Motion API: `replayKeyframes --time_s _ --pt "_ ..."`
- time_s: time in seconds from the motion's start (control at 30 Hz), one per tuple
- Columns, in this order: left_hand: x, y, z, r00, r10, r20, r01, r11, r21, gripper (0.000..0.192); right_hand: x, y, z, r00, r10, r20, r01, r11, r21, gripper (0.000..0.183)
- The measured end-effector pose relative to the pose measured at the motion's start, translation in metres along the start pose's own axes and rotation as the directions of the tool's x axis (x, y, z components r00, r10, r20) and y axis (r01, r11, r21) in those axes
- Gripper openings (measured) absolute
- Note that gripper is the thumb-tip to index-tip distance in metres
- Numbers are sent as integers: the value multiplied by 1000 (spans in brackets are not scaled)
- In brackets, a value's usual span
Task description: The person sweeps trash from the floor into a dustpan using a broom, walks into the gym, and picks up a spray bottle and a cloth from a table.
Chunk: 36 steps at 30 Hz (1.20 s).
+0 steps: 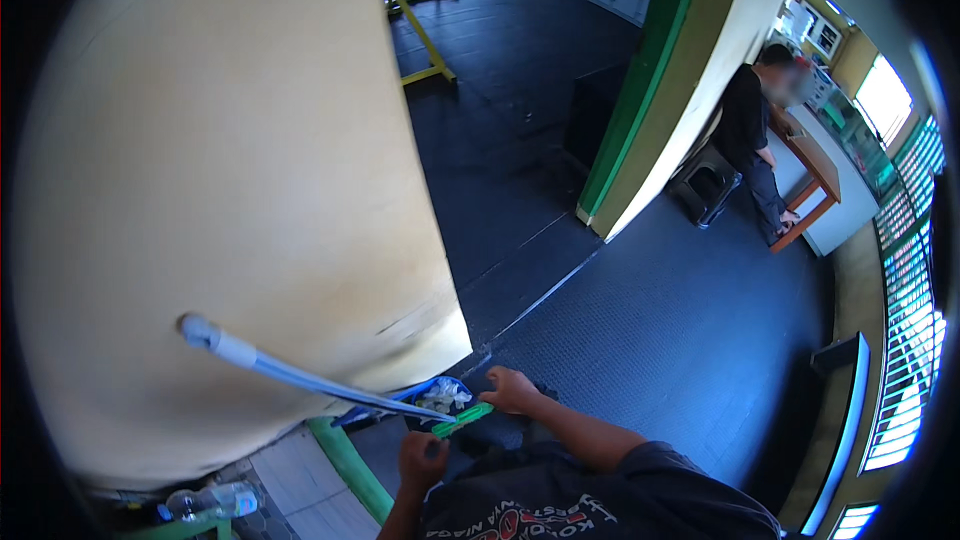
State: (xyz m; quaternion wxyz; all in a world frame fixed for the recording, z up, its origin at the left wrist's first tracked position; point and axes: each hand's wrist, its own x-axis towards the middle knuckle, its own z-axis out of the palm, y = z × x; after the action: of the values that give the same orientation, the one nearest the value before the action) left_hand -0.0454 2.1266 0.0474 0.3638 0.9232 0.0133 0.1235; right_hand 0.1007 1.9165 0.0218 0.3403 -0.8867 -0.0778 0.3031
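A broom with a pale blue-white handle (315, 384) slants across the lower left, its upper end by the wall. Its bright green head (463, 420) lies between my two hands. Curled fingers of my right hand (511, 391) are close to the head's right end; contact is unclear. My left hand (423, 460) is bent with thumb and fingers near each other, just below the left end. Whether either hand pinches something small cannot be made out. Behind the head, a blue dustpan (405, 394) contains crumpled clear plastic (444, 396). Bristles are not distinguishable against the dark floor.
A cream wall (247, 165) rises at left. Plastic bottles (210, 502) lie beyond a green edge (349, 465). A doorway shows yellow-framed gym equipment (424, 37). Far right, a person (742, 120) sits on a black stool (705, 184) at a wooden table (814, 157).
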Motion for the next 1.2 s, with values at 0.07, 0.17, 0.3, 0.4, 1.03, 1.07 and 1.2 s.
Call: replayKeyframes --time_s 0.07,0.17,0.3,0.4,1.03,1.07,1.2 --pt "10 7 23 985 -65 159 93 981 -171 20 -9 21 -17 999 34 -39 -33 999 7 59" --pt "41 17 60 942 -103 318 195 942 -272 25 -17 44 -42 983 179 -47 -177 983 53 56" --pt "104 38 111 876 -25 481 179 944 -278 30 -10 73 -80 963 263 -59 -251 954 163 55" --pt "152 58 155 854 -40 518 188 953 -236 34 12 111 -114 960 273 -67 -252 941 228 53" --pt "454 161 455 713 -423 558 569 816 -108 58 314 307 -456 985 156 -79 -152 987 49 51" --pt "460 162 451 708 -441 552 587 801 -112 60 321 299 -466 982 182 -49 -179 982 52 51" --pt "482 152 432 728 -462 506 591 798 -122 61 365 262 -493 997 18 -76 -12 997 80 54"
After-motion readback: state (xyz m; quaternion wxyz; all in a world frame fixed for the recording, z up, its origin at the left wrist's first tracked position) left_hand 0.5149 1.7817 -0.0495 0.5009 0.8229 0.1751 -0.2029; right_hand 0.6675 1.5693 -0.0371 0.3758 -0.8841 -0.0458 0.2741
